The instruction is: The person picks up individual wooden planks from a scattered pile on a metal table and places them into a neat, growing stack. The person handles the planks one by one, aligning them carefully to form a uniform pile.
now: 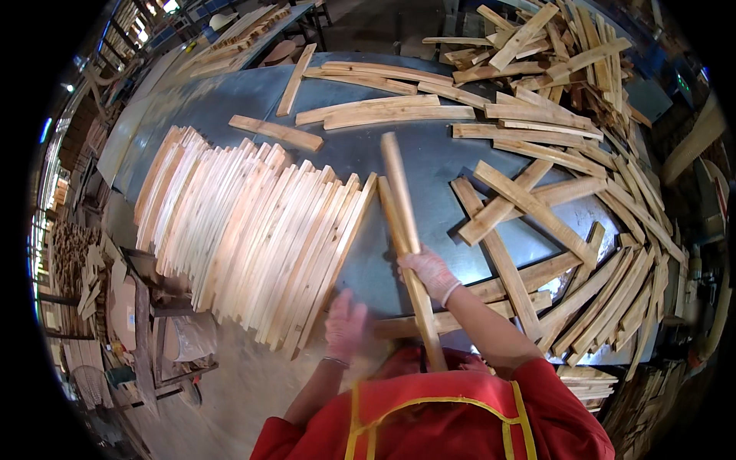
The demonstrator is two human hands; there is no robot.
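Two gloved hands: right hand (431, 274) clasping two long wooden slats (402, 222); left hand (345, 325) free beside them. Left of grip, one fanned row of slats (245, 230), too many to count. Right of grip, loose slats (537, 207), uncountable.

Honestly can't spot any packages, labels, signs or screens here, nothing clear enough to make out in this shot.

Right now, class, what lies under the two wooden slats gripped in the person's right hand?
Under the slats held by the right hand shows the grey metal tabletop. Their lower ends cross another slat at the table's near edge; the tips are hidden by the red clothing.
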